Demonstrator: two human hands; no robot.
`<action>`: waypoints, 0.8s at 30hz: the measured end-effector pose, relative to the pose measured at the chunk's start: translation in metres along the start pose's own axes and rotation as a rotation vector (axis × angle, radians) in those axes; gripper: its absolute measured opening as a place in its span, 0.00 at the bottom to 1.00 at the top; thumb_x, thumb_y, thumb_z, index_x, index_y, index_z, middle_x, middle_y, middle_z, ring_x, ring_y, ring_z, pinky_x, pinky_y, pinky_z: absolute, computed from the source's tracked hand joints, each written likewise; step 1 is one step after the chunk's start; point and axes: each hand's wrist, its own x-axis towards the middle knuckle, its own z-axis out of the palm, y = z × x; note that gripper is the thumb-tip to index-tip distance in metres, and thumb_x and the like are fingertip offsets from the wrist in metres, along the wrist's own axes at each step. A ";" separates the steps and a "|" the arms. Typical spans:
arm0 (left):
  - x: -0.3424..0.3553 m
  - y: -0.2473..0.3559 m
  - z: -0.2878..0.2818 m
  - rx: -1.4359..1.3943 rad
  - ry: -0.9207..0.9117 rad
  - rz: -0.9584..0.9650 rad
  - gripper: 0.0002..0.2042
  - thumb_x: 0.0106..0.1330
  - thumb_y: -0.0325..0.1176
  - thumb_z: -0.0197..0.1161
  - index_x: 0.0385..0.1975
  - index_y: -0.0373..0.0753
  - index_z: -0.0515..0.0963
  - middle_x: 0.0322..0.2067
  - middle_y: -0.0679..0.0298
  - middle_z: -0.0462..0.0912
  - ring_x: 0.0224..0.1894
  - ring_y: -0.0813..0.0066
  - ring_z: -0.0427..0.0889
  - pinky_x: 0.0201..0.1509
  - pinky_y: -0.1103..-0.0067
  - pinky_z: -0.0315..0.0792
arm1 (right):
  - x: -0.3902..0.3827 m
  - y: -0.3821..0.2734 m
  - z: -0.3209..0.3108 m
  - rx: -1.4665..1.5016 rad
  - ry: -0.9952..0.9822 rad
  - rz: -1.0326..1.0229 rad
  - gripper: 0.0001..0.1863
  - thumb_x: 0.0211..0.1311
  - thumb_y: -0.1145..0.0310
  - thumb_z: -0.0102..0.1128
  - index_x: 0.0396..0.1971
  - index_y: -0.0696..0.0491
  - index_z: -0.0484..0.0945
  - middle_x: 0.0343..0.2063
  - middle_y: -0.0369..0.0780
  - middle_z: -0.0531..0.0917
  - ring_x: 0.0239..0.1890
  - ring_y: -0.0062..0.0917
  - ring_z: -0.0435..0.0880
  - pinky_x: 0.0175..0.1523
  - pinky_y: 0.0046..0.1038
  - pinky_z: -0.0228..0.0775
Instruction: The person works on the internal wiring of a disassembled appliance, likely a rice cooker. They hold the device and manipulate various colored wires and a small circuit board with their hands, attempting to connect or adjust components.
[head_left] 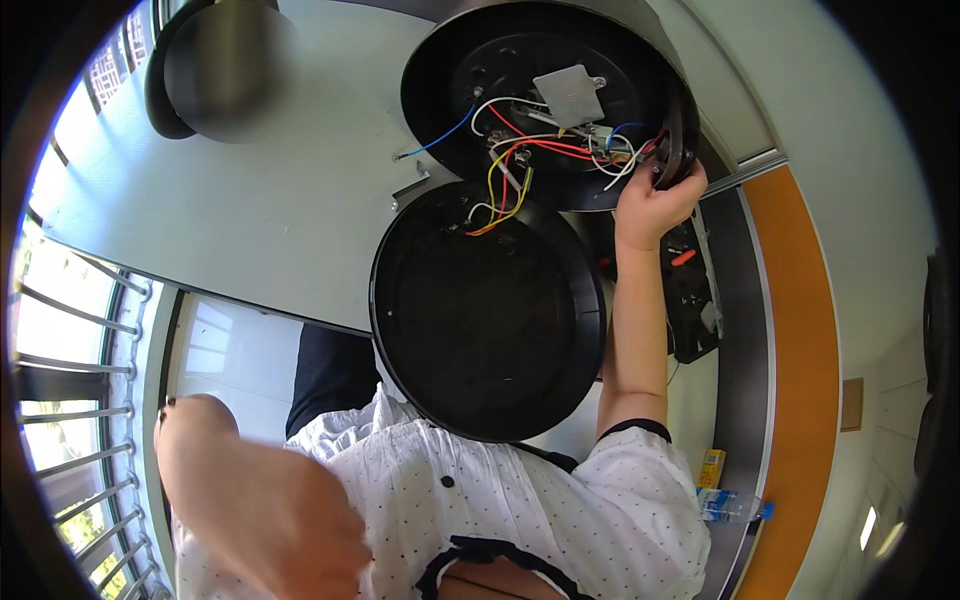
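A round black appliance housing (440,95) lies open on the table, with red, white, blue and yellow wires (560,145) and a grey metal plate (568,95) inside. My right hand (660,205) is closed around a dark handle (680,130) on its right side. Wires link the housing to a round black cover (480,330), which overhangs the table's front edge close to my body. My left hand (310,520) is raised near my chest at lower left, away from the appliance. Motion blurs its fingers, so whether it holds anything cannot be seen.
A small metal bracket (410,187) lies on the grey table (290,220) beside the housing. A dark round object (220,70) stands far left, partly blurred. To the right are a black tool case (690,310), a yellow box (712,467) and a plastic bottle (735,506). Window bars (80,365) line the left.
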 end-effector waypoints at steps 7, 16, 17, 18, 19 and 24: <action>0.008 -0.065 -0.035 0.254 0.673 -0.603 0.09 0.48 0.30 0.71 0.23 0.35 0.78 0.19 0.62 0.75 0.20 0.67 0.75 0.22 0.76 0.68 | 0.000 0.000 0.003 -0.013 0.003 -0.024 0.21 0.48 0.76 0.61 0.42 0.64 0.66 0.33 0.49 0.76 0.32 0.44 0.78 0.38 0.37 0.70; 0.030 -0.176 -0.043 -0.411 1.186 -0.850 0.18 0.65 0.30 0.59 0.51 0.24 0.71 0.34 0.57 0.81 0.31 0.74 0.81 0.31 0.82 0.76 | 0.000 -0.001 0.003 0.046 -0.003 0.021 0.22 0.49 0.77 0.62 0.44 0.65 0.66 0.35 0.50 0.75 0.35 0.43 0.77 0.42 0.36 0.69; 0.035 -0.179 -0.045 -0.431 1.231 -0.839 0.19 0.65 0.30 0.58 0.51 0.24 0.71 0.34 0.57 0.81 0.32 0.74 0.81 0.30 0.82 0.76 | -0.001 -0.001 0.003 0.052 -0.009 0.038 0.22 0.49 0.76 0.62 0.44 0.65 0.67 0.35 0.50 0.75 0.36 0.43 0.77 0.43 0.36 0.68; 0.039 -0.181 -0.046 -0.451 1.277 -0.827 0.19 0.65 0.30 0.58 0.52 0.24 0.70 0.35 0.56 0.81 0.32 0.73 0.81 0.30 0.82 0.76 | -0.001 -0.001 0.002 0.059 -0.014 0.054 0.22 0.49 0.76 0.62 0.44 0.65 0.67 0.36 0.50 0.75 0.37 0.43 0.77 0.43 0.36 0.68; 0.042 -0.182 -0.048 -0.470 1.324 -0.814 0.20 0.66 0.31 0.58 0.52 0.24 0.70 0.36 0.55 0.81 0.32 0.72 0.82 0.29 0.82 0.76 | -0.001 -0.002 0.003 0.059 -0.020 0.057 0.22 0.49 0.76 0.62 0.44 0.64 0.67 0.36 0.50 0.75 0.37 0.43 0.76 0.44 0.36 0.68; 0.044 -0.195 -0.066 -0.268 1.285 -0.957 0.16 0.64 0.38 0.61 0.32 0.26 0.79 0.23 0.58 0.81 0.18 0.75 0.81 0.15 0.86 0.67 | -0.003 -0.002 0.000 0.032 -0.016 0.037 0.22 0.49 0.75 0.61 0.44 0.63 0.67 0.36 0.49 0.75 0.37 0.43 0.76 0.44 0.37 0.68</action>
